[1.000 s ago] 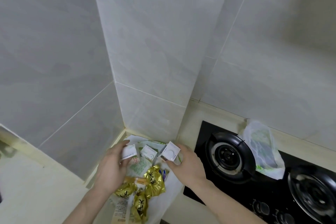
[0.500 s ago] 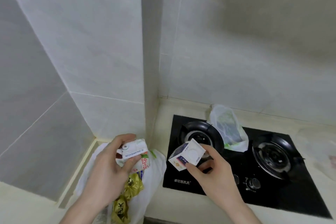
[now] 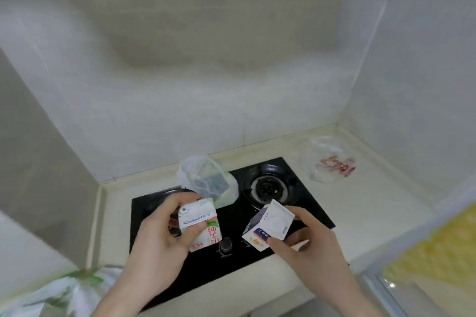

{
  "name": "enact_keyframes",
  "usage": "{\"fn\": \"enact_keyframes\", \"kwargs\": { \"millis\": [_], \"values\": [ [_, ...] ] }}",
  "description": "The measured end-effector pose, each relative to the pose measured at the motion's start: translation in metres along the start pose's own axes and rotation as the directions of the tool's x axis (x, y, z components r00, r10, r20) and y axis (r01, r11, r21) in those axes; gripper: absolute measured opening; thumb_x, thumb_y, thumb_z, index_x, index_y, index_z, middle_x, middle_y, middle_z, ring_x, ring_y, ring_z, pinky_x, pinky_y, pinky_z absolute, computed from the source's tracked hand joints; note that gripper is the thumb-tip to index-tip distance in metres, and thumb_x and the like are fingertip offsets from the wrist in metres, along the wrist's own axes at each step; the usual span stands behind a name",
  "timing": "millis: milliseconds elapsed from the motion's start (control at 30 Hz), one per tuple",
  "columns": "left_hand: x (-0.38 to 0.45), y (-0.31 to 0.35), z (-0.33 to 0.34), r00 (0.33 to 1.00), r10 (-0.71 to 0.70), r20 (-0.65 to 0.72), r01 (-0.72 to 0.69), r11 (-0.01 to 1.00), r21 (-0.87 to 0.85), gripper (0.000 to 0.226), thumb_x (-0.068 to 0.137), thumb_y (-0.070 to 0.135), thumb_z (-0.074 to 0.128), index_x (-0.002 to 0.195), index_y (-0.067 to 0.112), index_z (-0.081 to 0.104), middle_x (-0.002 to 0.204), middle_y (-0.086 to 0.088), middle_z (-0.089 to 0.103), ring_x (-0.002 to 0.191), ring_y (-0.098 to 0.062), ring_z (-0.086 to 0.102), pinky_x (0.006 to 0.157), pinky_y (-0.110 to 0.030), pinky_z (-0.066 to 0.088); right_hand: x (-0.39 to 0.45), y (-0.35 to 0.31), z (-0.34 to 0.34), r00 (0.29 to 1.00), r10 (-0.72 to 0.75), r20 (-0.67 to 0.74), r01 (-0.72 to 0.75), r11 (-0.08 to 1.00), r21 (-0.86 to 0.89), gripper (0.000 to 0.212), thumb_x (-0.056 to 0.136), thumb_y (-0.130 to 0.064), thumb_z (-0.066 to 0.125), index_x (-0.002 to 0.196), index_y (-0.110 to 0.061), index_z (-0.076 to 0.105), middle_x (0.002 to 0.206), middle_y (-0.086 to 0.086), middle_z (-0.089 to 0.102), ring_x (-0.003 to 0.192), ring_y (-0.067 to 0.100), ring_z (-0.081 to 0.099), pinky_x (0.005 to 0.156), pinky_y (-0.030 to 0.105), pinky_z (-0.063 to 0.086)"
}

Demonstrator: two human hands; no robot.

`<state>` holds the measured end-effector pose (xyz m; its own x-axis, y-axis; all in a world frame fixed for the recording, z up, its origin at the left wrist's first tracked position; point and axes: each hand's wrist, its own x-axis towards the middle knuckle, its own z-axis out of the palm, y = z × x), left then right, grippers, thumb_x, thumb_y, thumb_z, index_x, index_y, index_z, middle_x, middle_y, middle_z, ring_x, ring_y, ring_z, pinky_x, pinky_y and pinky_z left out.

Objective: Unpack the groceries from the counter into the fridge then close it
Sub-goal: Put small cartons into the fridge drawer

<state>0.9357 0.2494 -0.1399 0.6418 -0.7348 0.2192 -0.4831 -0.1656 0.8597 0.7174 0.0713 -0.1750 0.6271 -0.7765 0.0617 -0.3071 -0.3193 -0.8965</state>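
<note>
Head view: looking down at a black gas hob [image 3: 304, 203] set into a pale worktop [image 3: 373, 216] in a tiled corner; the picture is somewhat blurred.
Left hand [image 3: 157, 237]: gripping a small white milk carton [image 3: 201, 224] with red lettering, thumb across its front face and fingers curling round its far side, holding it above the hob's near left part.
Right hand [image 3: 306, 239]: grasping a second small carton [image 3: 268, 224], white with a blue panel, thumb pressing on its lower front and fingers wrapping behind, holding it tilted above the hob's near middle.
Cartons: hanging clear of the hob surface, apart from each other, with a control knob [image 3: 225, 243] showing between and below them.
Left burner: lying mostly hidden behind the left hand and its carton.
Right burner [image 3: 270, 188]: sitting in plain sight towards the hob's far right corner.
Clear bag of greens [image 3: 206, 180]: resting at the hob's far edge between the two burners, just behind the left carton.
Thin bag with red print [image 3: 332, 165]: lying on the worktop towards its far right corner, well apart from the hob.
White and green plastic bag [image 3: 64, 291]: lying at the worktop's near left corner, beside the left forearm.
Blurred yellow object [image 3: 438, 252]: showing at the right edge; I cannot tell what it is.
</note>
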Motion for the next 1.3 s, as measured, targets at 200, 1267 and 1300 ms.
{"fn": "enact_keyframes", "kwargs": {
  "millis": [200,1267,1300],
  "values": [
    [0.023,0.066,0.119,0.978,0.121,0.169,-0.118,0.993,-0.028,0.046,0.086,0.014,0.08,0.114,0.048,0.064,0.104,0.022,0.072,0.086,-0.009,0.069,0.058,-0.018,0.055,-0.027,0.047,-0.123,0.983,0.045,-0.178,-0.054,0.997,-0.046,0.056,0.07,-0.055,0.082,0.123,-0.053,0.062,0.117,-0.028,0.066,0.077,0.003,0.072,0.055,0.011,0.049],
    [0.044,0.359,0.671,-0.041,0.646,0.763,-0.285,0.724,-0.628,0.056,0.075,0.017,0.086,0.114,0.052,0.066,0.104,0.03,0.07,0.087,0.007,0.07,0.065,-0.006,0.049,-0.206,0.124,-0.42,-0.055,0.28,-0.958,-0.599,0.758,0.256,0.055,0.071,-0.066,0.078,0.122,-0.051,0.062,0.125,-0.03,0.063,0.091,0.003,0.069,0.065,0.019,0.052],
    [0.032,0.368,0.679,-0.095,0.657,0.748,-0.272,0.705,-0.655,0.055,0.075,0.015,0.086,0.114,0.049,0.066,0.106,0.028,0.071,0.088,0.005,0.07,0.067,-0.007,0.05,-0.216,0.119,-0.42,-0.107,0.263,-0.959,-0.606,0.747,0.273,0.056,0.071,-0.067,0.077,0.122,-0.051,0.062,0.123,-0.029,0.065,0.09,0.003,0.069,0.063,0.017,0.052]
  ]
}}
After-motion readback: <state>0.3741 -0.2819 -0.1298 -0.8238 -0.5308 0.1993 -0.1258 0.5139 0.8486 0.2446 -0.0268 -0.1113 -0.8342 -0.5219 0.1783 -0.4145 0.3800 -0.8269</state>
